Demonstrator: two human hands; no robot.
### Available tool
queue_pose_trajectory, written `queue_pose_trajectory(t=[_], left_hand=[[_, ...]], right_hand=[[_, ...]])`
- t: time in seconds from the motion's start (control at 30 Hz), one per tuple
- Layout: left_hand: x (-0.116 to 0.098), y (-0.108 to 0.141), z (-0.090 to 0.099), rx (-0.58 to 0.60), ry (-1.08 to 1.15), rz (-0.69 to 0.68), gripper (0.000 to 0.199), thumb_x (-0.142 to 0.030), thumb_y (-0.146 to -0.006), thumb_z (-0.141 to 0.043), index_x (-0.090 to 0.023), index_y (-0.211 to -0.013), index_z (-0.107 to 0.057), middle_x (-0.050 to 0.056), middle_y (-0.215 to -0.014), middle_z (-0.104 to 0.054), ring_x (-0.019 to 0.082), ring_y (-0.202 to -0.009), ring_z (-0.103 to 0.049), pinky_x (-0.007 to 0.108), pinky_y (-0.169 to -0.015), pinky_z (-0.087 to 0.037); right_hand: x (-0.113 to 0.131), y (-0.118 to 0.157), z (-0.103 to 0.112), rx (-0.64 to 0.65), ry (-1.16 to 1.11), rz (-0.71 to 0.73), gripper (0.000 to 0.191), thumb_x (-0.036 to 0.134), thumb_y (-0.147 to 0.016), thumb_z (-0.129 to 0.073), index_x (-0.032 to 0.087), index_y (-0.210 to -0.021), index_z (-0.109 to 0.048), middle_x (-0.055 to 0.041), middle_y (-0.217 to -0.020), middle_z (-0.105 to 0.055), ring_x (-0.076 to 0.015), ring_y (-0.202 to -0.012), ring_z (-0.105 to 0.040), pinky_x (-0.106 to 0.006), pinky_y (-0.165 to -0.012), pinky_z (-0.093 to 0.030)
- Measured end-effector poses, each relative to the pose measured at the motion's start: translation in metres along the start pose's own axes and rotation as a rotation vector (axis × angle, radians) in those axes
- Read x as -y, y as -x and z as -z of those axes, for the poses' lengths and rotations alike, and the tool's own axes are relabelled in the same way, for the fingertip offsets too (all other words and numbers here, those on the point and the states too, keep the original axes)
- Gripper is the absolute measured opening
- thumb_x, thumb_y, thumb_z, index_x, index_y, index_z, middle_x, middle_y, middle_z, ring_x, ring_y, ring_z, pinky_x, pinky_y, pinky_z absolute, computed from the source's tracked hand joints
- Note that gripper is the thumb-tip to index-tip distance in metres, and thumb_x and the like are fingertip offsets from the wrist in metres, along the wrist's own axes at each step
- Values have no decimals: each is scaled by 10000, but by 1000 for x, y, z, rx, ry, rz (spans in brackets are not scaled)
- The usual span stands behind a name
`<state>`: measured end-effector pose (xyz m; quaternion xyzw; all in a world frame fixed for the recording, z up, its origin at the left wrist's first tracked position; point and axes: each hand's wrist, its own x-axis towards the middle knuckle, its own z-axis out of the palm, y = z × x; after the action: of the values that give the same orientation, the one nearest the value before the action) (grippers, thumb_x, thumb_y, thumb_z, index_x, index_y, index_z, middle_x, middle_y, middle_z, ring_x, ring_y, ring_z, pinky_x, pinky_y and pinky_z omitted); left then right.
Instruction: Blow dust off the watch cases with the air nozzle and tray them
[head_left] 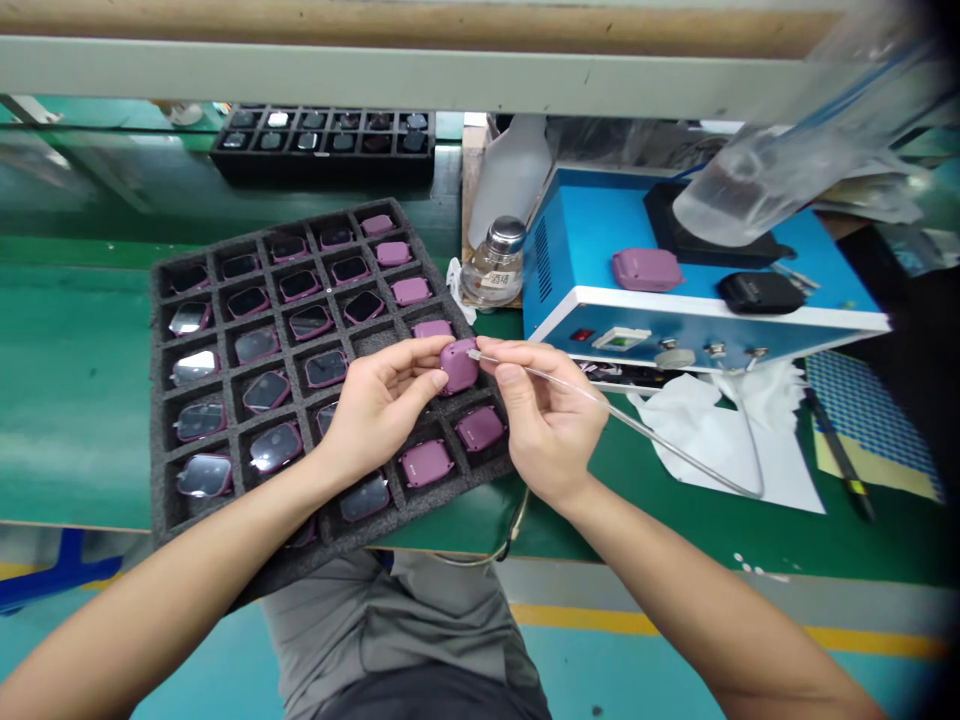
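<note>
My left hand (pixel 386 405) grips a purple smartwatch case (pixel 459 366) by its left edge, between thumb and fingers. My right hand (pixel 555 420) is closed around the end of a thin transparent tube (pixel 675 445), whose small tip meets or nearly meets the case's upper right. Below both hands lies a dark grey foam tray (pixel 159 420), tilted on the bench. Its compartments hold several purple watches with dark screens up, and on the right side several purple cases (pixel 427 463) with backs up. My left hand and forearm hide some compartments.
Right of the tray stands a blue machine (pixel 555 300), with a purple case (pixel 647 269) and a black case (pixel 761 292) on top. A glass bottle (pixel 495 265), white tissue (pixel 697 410) and a pen (pixel 840 455) are nearby. Behind sits another black tray (pixel 322 168), under a shelf beam (pixel 375 80).
</note>
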<state>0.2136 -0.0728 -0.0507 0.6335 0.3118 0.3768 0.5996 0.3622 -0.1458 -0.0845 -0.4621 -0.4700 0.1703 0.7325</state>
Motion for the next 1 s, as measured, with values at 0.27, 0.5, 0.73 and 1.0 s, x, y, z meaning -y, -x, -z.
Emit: queue_pose_trajectory(t=[0.27,0.5,0.73,1.0], left_hand=[[-1,0,0,11,-3,8,332,-258,-842,-795,-127,-1144,-752,114,-1117,-798,216,-1010,-763,326,-955,-601],[-4,0,-1,8,-12,42,363,-316,-819,-818,-143,-1133,-758,117,-1125,-793,237,-1027,-754,360,-973,-597],[-6,-1,1,-7,-54,46,351,-306,-812,-821,-145,-1119,-769,109,-1092,-798,217,-971,-756,337,-935,-613],[-6,-3,4,-16,-82,31,365,-315,-809,-833,-159,-1134,-775,87,-1032,-799,199,-917,-750,315,-889,-625]], right_hand=[[-1,0,0,5,4,10,98,217,-981,-646,230,-1032,-729,-62,-1044,-753,-230,-1065,-748,-420,-935,-650],[0,0,0,10,0,-2,97,249,-981,-650,245,-1031,-732,-66,-1045,-747,-235,-1060,-745,-430,-928,-650],[0,-3,-1,23,3,4,98,256,-987,-636,239,-1013,-729,-74,-1054,-745,-211,-1035,-744,-385,-906,-650],[0,-6,0,39,-8,21,102,227,-984,-631,232,-1018,-727,-68,-1067,-748,-195,-1059,-738,-377,-955,-633]])
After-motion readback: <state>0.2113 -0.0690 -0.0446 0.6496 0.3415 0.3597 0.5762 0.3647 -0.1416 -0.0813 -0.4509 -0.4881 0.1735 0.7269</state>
